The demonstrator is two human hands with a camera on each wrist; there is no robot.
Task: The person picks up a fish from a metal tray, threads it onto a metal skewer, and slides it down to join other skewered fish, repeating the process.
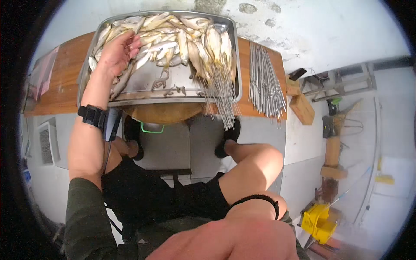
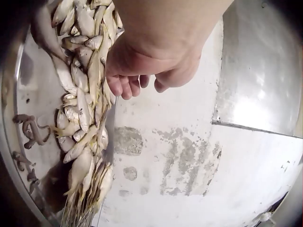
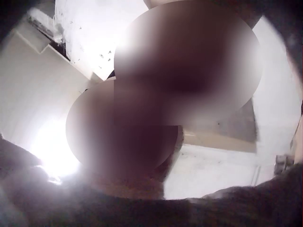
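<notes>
My left hand (image 1: 118,53) is over the left part of a metal tray (image 1: 143,80) piled with small yellowish-silver fish (image 1: 167,43). In the left wrist view its fingers (image 2: 125,87) bend loosely, with nothing held. At the tray's right side several fish are threaded on thin metal skewers (image 1: 223,97), whose ends stick out over the front rim. Small greyish-brown worm-like pieces (image 1: 161,81) lie on the tray floor. My right hand (image 1: 229,240) is raised close to the head camera, its fingers out of sight; the right wrist view is largely blurred.
A bundle of bare metal skewers (image 1: 265,82) lies on the wooden table (image 1: 67,80), right of the tray. Behind the table rises a stained white wall (image 1: 303,30). Wooden blocks (image 1: 302,109) and a yellow bucket (image 1: 319,223) stand to the right.
</notes>
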